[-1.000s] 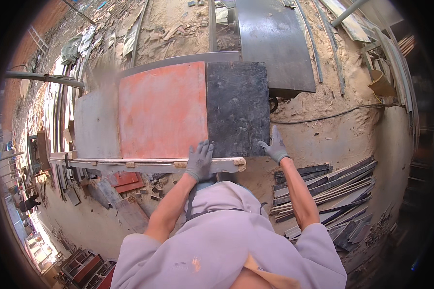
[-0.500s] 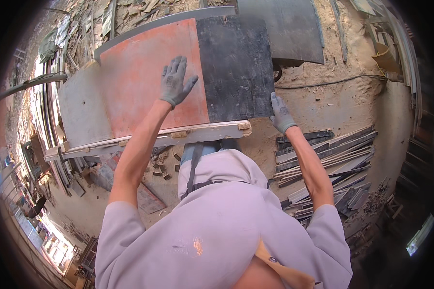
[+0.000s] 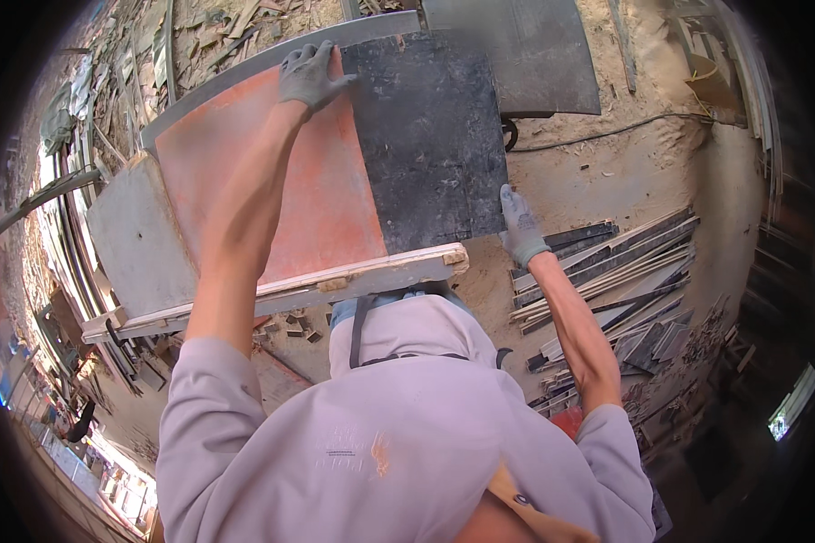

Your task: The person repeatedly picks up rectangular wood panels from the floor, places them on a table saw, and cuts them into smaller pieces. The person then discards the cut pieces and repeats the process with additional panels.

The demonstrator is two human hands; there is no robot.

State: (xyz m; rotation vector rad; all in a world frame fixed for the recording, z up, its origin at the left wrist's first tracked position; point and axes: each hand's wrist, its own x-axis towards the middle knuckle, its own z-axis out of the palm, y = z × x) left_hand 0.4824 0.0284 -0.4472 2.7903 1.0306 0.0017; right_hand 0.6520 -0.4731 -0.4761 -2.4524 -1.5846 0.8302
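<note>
A black square panel lies on top of a larger red board on a work stand. My left hand, in a grey glove, reaches over the far edge of the boards where red meets black. My right hand, also gloved, grips the black panel's near right corner. A pale wooden batten runs along the near edge of the stand, just in front of my chest.
A grey slab sits left of the red board. A dark metal sheet lies on the sawdust floor beyond. A pile of dark strips is stacked at my right. Scrap wood and rods litter the left side.
My left hand has gone from the near batten across the red board to the far edge. My right hand stays at the black panel's near right corner. The view has moved closer.
</note>
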